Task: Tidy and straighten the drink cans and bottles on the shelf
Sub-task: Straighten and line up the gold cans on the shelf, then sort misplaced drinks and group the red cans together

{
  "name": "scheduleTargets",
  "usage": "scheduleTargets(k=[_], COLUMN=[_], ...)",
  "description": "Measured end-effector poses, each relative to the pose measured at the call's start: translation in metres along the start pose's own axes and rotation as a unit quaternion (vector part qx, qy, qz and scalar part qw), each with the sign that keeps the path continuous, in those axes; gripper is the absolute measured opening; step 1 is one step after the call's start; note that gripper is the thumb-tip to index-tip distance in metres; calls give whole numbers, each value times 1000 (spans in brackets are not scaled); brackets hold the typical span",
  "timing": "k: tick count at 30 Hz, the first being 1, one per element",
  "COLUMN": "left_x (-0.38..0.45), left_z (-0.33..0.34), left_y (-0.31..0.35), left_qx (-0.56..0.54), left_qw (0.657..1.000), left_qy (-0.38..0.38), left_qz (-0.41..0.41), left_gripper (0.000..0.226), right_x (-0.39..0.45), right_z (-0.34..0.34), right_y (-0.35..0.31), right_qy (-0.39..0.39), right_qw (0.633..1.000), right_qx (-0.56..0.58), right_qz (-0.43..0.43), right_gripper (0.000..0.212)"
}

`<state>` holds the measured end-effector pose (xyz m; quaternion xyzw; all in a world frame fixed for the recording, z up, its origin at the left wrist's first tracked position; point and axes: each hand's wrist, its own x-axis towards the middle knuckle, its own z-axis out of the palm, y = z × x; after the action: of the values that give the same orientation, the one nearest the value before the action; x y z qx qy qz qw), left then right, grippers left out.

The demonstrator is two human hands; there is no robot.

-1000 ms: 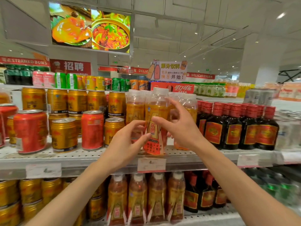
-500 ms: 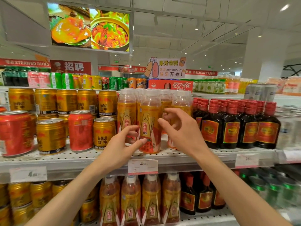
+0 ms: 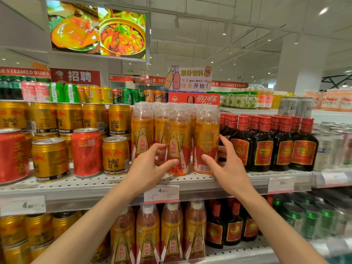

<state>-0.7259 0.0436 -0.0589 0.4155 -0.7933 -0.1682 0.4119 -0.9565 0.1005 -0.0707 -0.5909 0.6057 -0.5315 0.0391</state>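
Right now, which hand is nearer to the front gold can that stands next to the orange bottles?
Left. The left hand is at the middle orange bottle, just right of the gold can; the right hand is farther right, by the dark bottles.

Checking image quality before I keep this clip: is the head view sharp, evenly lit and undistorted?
Head view: bright, even overhead light; centre sharp, the orange plastic drink bottles with readable labels; the white metal shelf edge bows from wide-angle distortion; silver cans at far right and the lower left corner are smeared; gold cans show glare streaks.
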Motion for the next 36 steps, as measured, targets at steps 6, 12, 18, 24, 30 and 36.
scheduleTargets(k=[6, 12, 18, 24, 30, 36], left_x=[2, -14, -63, -97, -105, -99], left_z=[6, -4, -42, -97, -165, -209], left_y=[-3, 3, -18, -55, -98, -123], left_qx=[30, -27, -82, -106, -63, -16], left_qw=[1000, 998, 992, 985, 984, 988], left_qy=[-1, 50, 100, 136, 168, 154], left_qz=[7, 9, 4, -5, 6, 13], left_gripper=[80, 48, 27, 23, 25, 26], right_x=[-3, -19, -54, -78, -80, -49], right_z=[2, 2, 16, 51, 108, 155], right_y=[3, -5, -27, -66, -127, -182], right_qy=[-24, 30, 107, 29, -68, -90], right_qw=[1000, 999, 993, 998, 997, 979], right_qx=[-4, 9, 38, 53, 27, -109], right_qz=[-6, 9, -22, -9, -38, -149], right_gripper=[82, 67, 36, 13, 4, 10])
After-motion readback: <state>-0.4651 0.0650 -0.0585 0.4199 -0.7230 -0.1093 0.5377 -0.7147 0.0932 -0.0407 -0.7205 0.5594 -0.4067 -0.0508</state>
